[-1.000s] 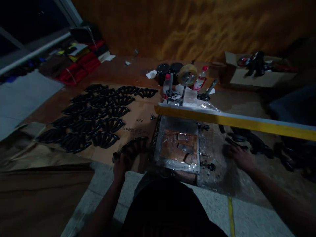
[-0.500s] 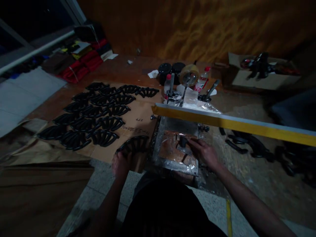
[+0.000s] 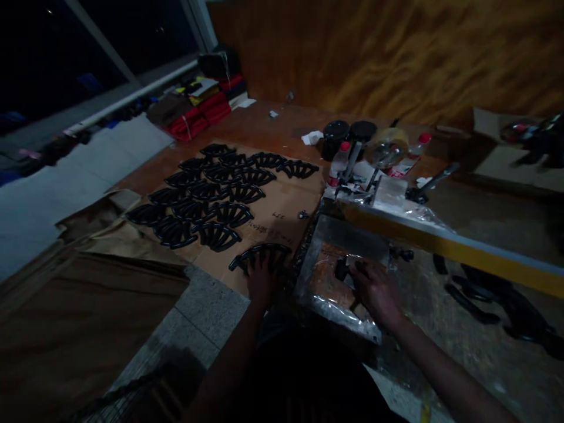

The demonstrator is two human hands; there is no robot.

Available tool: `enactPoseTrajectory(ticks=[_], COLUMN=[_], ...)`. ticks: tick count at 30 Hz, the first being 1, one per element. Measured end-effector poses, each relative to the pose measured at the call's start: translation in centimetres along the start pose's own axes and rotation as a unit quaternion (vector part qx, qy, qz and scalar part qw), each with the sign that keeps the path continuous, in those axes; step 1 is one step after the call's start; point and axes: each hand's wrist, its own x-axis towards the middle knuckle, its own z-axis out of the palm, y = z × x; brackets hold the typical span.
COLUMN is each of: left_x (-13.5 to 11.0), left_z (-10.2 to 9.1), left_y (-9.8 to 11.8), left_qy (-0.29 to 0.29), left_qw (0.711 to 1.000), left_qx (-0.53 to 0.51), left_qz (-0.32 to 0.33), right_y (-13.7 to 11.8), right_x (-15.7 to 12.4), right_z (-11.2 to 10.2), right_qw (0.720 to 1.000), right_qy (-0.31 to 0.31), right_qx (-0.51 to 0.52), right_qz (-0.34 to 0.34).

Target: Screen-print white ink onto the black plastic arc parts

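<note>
My left hand (image 3: 261,281) grips a black fan-shaped plastic part (image 3: 259,254) at the near edge of the brown paper sheet (image 3: 282,217). My right hand (image 3: 376,291) rests on the plastic-covered metal plate (image 3: 335,235) of a small printing jig and pinches a small black piece (image 3: 341,269) on its copper-coloured middle. A yellow-edged frame bar (image 3: 445,247) slants above the plate to the right.
Several more black fan-shaped parts (image 3: 207,194) lie in rows on the brown paper. Black jars (image 3: 348,132), a tape roll (image 3: 388,147) and small red-capped bottles (image 3: 337,167) stand behind the jig. More black parts (image 3: 480,288) lie at the right. A cardboard box (image 3: 515,147) sits far right.
My right hand came from the black parts at the right onto the jig plate with a small black piece. The left hand moved its fan-shaped part forward onto the paper. The view swung left.
</note>
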Motion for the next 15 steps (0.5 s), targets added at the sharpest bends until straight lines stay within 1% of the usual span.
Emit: enactPoseTrajectory(ticks=[3,5,6,7,8,9,10,12,13,14,15], left_x=[0.5,1.1,1.5,2.0,2.6,3.2,3.9,5.2,5.9,6.5,7.1], left_z=[-1.1,-2.5,-3.4,-4.3,-5.4,-6.4,-7.4,-9.1,-9.8,-10.3,-10.6], left_y=[-0.8,-1.2,-1.4,-1.4,-1.4,-1.3,-1.2,-0.8,-0.6,-0.4,-0.3], left_qy=[-0.009,-0.001,0.005,0.010,0.010,0.001,-0.013,-0.044,-0.059,-0.072,-0.081], left_qw=[0.999,0.994,0.988,0.975,0.951,0.909,0.848,0.704,0.635,0.577,0.533], left_qx=[-0.042,-0.106,-0.157,-0.223,-0.307,-0.414,-0.527,-0.706,-0.768,-0.812,-0.842], left_qz=[0.008,0.003,-0.003,-0.012,-0.024,-0.039,-0.053,-0.060,-0.051,-0.037,-0.024], right_y=[-0.9,-2.7,-4.0,-5.5,-7.1,-8.7,-10.4,-13.6,-14.9,-16.1,-17.1], right_x=[1.0,2.2,3.0,3.9,4.9,6.0,7.1,9.2,10.2,11.1,11.9], right_z=[0.1,0.0,-0.1,-0.1,-0.2,-0.1,-0.1,0.0,0.1,0.2,0.3], right_qw=[0.998,0.989,0.980,0.967,0.951,0.936,0.924,0.915,0.915,0.917,0.921], right_qy=[0.025,0.028,0.017,0.003,-0.013,-0.026,-0.030,-0.006,0.012,0.030,0.047], right_qx=[0.061,0.143,0.198,0.255,0.309,0.351,0.378,0.393,0.384,0.369,0.349], right_qz=[0.018,0.022,0.016,0.007,-0.008,-0.026,-0.046,-0.093,-0.122,-0.147,-0.166])
